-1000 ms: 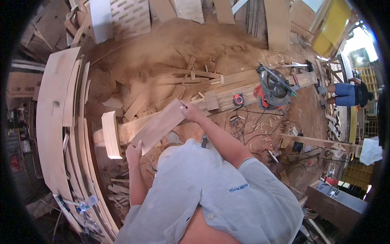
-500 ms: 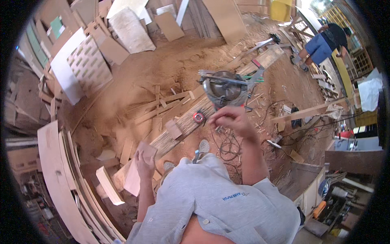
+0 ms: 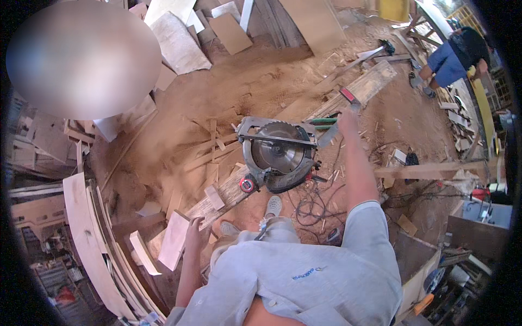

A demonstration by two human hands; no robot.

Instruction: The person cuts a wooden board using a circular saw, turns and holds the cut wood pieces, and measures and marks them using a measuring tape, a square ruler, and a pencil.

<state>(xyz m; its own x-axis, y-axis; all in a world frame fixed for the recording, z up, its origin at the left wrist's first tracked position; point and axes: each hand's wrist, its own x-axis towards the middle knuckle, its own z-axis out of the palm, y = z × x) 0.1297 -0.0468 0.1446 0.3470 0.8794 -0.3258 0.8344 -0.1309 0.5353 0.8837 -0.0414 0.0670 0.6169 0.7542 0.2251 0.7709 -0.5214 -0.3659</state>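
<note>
My left hand [image 3: 194, 237] is beside the right edge of a pale, flat piece of wood [image 3: 173, 244], fingers apart and gripping nothing. My right hand [image 3: 347, 124] is stretched out to a red-ended try square [image 3: 350, 95] on the long plank [image 3: 375, 81]; its blurred fingers do not show whether they grip it. Between the hands, a circular saw [image 3: 277, 152] rests on the plank with its toothed blade exposed. A red tape measure [image 3: 247, 185] sits next to the saw, and a small wood block [image 3: 214, 197] lies further left on the plank.
A green strip [image 3: 324, 120] lies by the square. Black cable [image 3: 321, 206] coils right of my shoes. Tall panels [image 3: 89, 239] stand at left, and a wooden box [image 3: 416, 261] at lower right. Another person [image 3: 448, 60] bends at far right. A blurred patch hides the upper left.
My right hand has moved from near the saw out to the square. My left hand has loosened from the wood piece it held and drawn slightly down. The view has shifted.
</note>
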